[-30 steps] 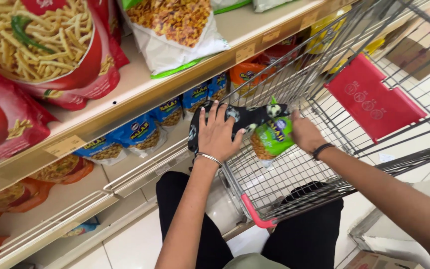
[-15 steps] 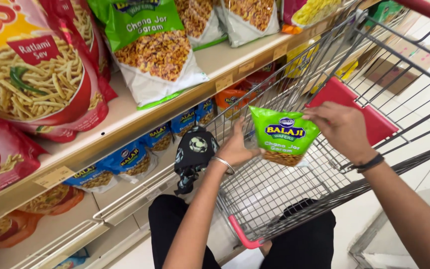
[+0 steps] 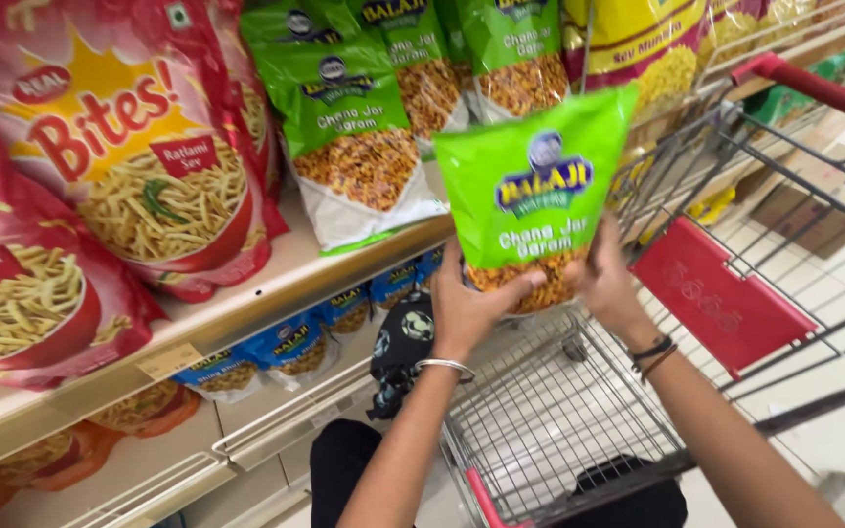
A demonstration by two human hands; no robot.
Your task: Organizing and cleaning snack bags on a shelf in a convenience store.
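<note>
I've raised the glossy green snack pouch (image 3: 532,200) out of the wire cart (image 3: 579,420); left hand (image 3: 471,303) and right hand (image 3: 606,279) both clasp its crinkled bottom edge.

Snack shelves and a wire cart, each with what rests on it.

A pale cream shelf board (image 3: 276,279) runs from lower left up towards the upper right of the frame. Large red snack bags (image 3: 139,147) stand on it at upper left, with green-and-white snack bags (image 3: 354,137) beside them at top centre and a yellow snack bag (image 3: 657,49) at upper right. On the lower shelf (image 3: 149,460), left of centre, lie small blue snack packets (image 3: 276,352) and orange packets (image 3: 139,411). The silver wire shopping cart (image 3: 579,420) at lower right has a red plastic flap (image 3: 721,298), and a black cloth item (image 3: 403,352) hangs at its front edge.
</note>
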